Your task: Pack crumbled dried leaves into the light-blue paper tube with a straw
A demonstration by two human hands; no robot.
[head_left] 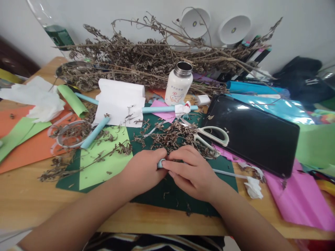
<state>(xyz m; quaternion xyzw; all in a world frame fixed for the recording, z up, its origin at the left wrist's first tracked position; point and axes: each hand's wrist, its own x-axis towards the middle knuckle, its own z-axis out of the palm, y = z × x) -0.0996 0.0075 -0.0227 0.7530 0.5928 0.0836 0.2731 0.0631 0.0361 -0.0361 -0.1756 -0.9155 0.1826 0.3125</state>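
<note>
Single head-worn view: taken from above the near edge of the worktop [146, 220], facing forward and down. Close range; both forearms enter from below, wall [131, 14] behind the far edge.

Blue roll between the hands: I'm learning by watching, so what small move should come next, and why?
Perhaps press the blue roll at its visible end with the right hand: the fingertips touch there, while the left hand, wrapped around it, could steady it.

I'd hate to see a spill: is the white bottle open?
Open: the bottle stands upright, its metal mouth bare, with no cap on. Whether it holds anything, I cannot tell: its inside looks dark.
</note>
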